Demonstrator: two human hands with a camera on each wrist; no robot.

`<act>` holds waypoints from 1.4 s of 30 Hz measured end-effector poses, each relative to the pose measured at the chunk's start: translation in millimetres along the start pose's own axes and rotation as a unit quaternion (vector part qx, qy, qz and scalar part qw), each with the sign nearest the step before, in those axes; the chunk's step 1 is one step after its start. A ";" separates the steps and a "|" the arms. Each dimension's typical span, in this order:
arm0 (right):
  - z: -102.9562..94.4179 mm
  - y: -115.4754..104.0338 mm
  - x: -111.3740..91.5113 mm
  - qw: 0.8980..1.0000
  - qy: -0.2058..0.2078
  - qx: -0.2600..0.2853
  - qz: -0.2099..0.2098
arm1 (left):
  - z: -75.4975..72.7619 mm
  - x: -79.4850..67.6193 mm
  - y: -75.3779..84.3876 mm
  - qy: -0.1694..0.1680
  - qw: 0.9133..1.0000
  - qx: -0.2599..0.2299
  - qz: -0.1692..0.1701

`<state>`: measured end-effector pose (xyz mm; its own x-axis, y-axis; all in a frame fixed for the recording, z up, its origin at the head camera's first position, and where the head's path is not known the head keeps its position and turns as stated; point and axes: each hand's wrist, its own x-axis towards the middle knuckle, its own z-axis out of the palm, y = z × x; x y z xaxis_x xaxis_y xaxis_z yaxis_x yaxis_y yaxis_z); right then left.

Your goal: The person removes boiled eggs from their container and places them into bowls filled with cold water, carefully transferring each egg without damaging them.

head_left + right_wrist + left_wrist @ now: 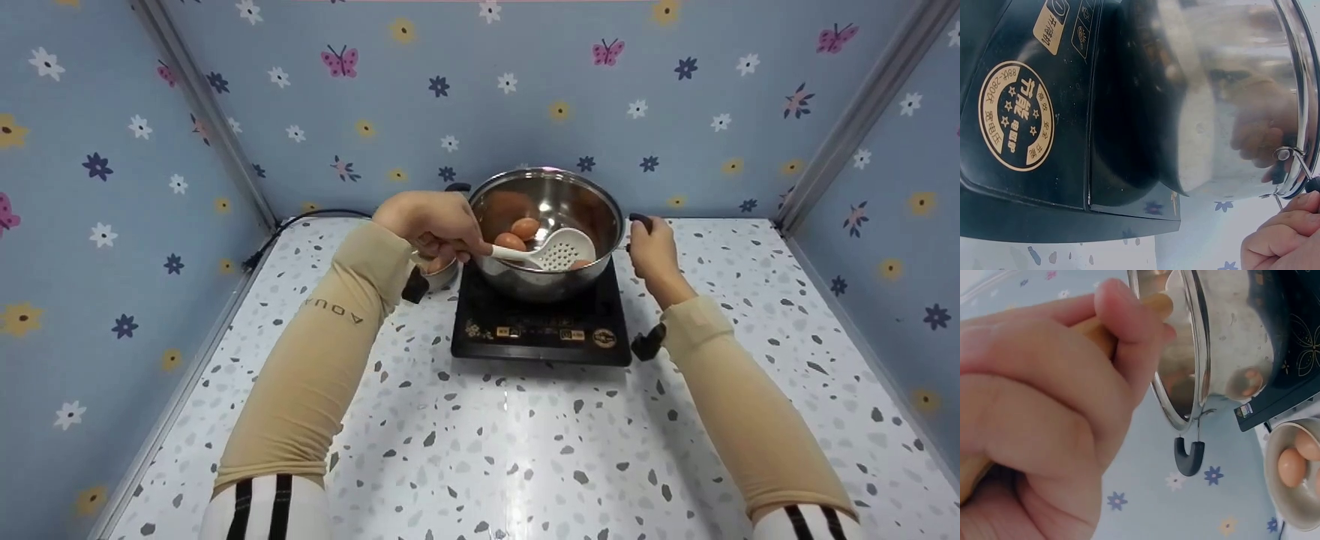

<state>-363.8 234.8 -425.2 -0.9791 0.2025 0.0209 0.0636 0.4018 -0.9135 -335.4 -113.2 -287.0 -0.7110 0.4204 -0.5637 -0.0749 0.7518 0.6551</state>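
Observation:
My left hand [439,219] grips the wooden handle [1098,333] of a white slotted spoon [568,250]. The spoon's perforated head reaches inside a steel pot [547,283]. Two brown eggs [525,228] lie in the pot to the left of the head, and part of another egg [580,264] shows at its lower edge. On the pot's right side, my right hand [656,251] holds the black side handle [640,220], fingers curled round it in the right wrist view. Beside the pot, a bowl [1275,495] holds several brown eggs [1292,467], mostly hidden by my left hand in the head view.
The pot stands on a black induction cooker [540,341] on a speckled white table [510,450]. Its other black handle [1189,458] sticks out at the left. A black cable [322,212] runs along the back left. Flowered wall panels [450,97] enclose the back and sides.

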 end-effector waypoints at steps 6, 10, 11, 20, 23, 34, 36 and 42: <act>0.4 -1.0 0.5 1.000 0.007 -0.010 -0.002 | -7.6 2.6 -17.1 -0.018 0.999 -0.039 0.028; 1.1 -0.7 0.6 1.000 0.009 -0.012 -0.004 | -9.9 5.2 -27.8 -0.028 0.996 -0.080 0.030; 1.2 -0.6 0.7 1.000 0.010 -0.012 -0.005 | -10.0 5.5 -29.9 -0.029 0.995 -0.091 0.029; 0.5 -1.3 0.3 1.000 0.014 -0.022 -0.006 | -6.1 6.6 -41.0 -0.036 0.989 -0.139 0.038; 0.4 -1.3 0.3 1.000 0.017 -0.021 -0.005 | -4.3 5.3 -42.8 -0.036 0.985 -0.162 0.035; 2.2 1.8 -0.2 1.000 0.021 -0.020 -0.008 | 6.3 8.0 -54.7 -0.013 0.982 -0.172 0.081; 2.3 1.3 -0.5 0.999 0.023 -0.020 -0.010 | 6.9 7.7 -55.9 -0.013 0.982 -0.165 0.088; 1.7 0.6 0.1 1.000 0.019 -0.018 -0.015 | 5.9 5.4 -57.8 -0.001 0.984 -0.157 0.088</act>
<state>-364.2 233.6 -426.5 -0.9725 0.2243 0.0634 0.0429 0.4399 -0.8970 -330.8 -151.4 -330.8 -0.7305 0.5316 -0.4287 -0.1640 0.4728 0.8658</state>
